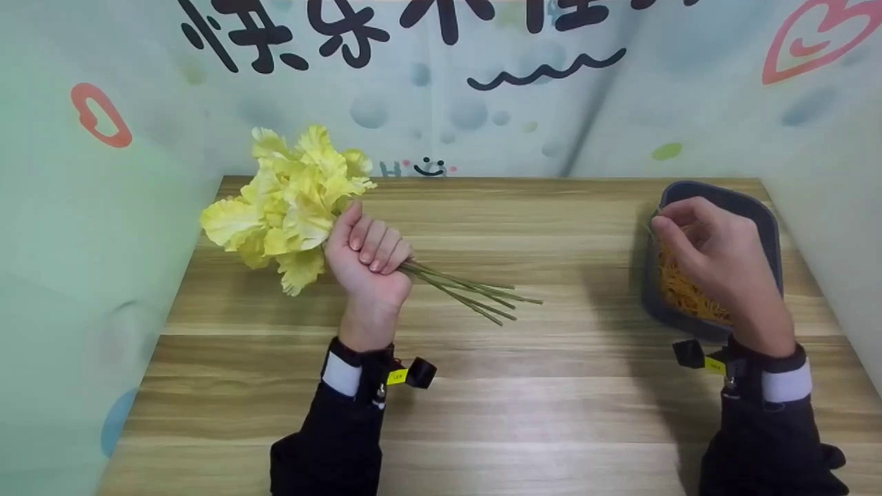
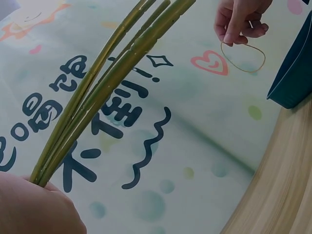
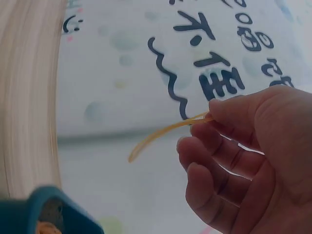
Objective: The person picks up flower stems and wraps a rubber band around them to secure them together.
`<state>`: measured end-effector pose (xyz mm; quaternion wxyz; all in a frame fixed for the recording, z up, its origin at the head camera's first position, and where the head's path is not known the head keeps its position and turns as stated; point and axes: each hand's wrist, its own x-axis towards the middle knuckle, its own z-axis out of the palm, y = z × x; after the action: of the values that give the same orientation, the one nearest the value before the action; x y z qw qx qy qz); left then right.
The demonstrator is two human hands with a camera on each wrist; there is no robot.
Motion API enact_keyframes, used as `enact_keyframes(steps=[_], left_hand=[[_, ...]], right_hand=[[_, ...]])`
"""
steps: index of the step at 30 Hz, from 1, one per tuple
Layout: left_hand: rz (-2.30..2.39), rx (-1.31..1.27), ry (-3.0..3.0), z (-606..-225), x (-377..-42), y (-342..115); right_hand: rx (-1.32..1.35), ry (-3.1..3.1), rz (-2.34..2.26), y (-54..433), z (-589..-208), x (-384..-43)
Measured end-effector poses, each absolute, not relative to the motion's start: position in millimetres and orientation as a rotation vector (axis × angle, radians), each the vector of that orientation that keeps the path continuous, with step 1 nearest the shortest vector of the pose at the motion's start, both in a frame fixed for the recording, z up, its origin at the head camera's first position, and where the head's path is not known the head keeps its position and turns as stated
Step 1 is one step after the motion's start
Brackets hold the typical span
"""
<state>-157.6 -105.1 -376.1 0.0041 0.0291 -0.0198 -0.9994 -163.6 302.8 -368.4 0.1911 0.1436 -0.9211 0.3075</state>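
My left hand [image 1: 372,258] grips a bunch of yellow artificial flowers [image 1: 293,200] by the stems, just below the blossoms. The green stems [image 1: 468,293] stick out past the little finger toward the right, their ends slightly fanned. In the left wrist view the stems [image 2: 97,97] rise close together from the hand. Over the box at the right, my right hand [image 1: 720,248] pinches a thin yellow rubber band [image 3: 158,139] between thumb and index finger. The band hangs as a loose loop, and the other fingers are loosely bent.
A dark blue plastic box [image 1: 772,227] stands at the table's back right, with many rubber bands [image 1: 689,293] inside. The wood-grain table [image 1: 517,413] meets a printed backdrop [image 1: 413,124] at the back and pale side panels left and right.
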Motion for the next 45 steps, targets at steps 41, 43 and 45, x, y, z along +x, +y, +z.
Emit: enact_keyframes(steps=[41,43,45], left_hand=[[-3.117,0.152,-0.139,-379,-160,-101],[-3.120,0.143,-0.129,-380,-160,-101],[-3.120,0.136,-0.127,-380,-159,-101]], right_hand=[[1.214,-2.433,1.132,186,-332,-108],[1.238,-2.419,1.152,184,-333,-108],[1.255,-2.415,1.160,183,-334,-108]])
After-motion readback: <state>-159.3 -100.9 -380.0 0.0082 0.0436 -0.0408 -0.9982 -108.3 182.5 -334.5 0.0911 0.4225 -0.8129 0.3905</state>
